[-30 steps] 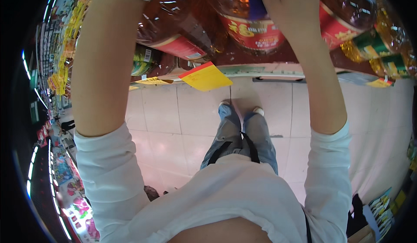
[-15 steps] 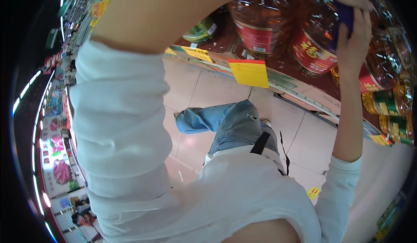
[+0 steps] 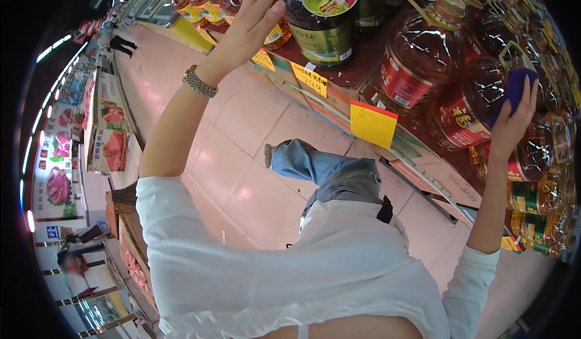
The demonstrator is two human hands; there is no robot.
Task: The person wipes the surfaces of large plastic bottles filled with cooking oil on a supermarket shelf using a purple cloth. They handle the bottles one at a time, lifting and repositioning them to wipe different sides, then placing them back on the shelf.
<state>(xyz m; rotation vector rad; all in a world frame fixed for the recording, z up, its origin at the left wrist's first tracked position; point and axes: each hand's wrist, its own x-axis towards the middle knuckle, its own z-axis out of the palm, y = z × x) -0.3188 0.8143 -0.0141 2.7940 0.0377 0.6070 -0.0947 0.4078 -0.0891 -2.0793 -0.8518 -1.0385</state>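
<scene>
A dark purple cloth (image 3: 521,88) is gripped in my right hand (image 3: 512,124), which presses it to the side of a big clear oil bottle with a red label (image 3: 461,118). My left hand (image 3: 245,36), a watch or bracelet (image 3: 199,82) at its wrist, is raised at the shelf's left part with its fingers stretched out and nothing seen in them. Close to its fingertips stands a dark oil bottle with a green label (image 3: 324,42). Between the hands is another large handled oil bottle (image 3: 417,54) with a red label.
Yellow price cards (image 3: 373,124) hang along the shelf edge (image 3: 417,160). More oil bottles (image 3: 538,197) crowd the right end, and smaller ones (image 3: 209,3) stand at the far left. Meat counters (image 3: 112,121) line the left side; a person (image 3: 72,263) is at the lower left.
My left hand has come away from beside the cloth and moved far left to the dark bottle. My right hand keeps the cloth on the red-labelled bottle. The view has shifted.
</scene>
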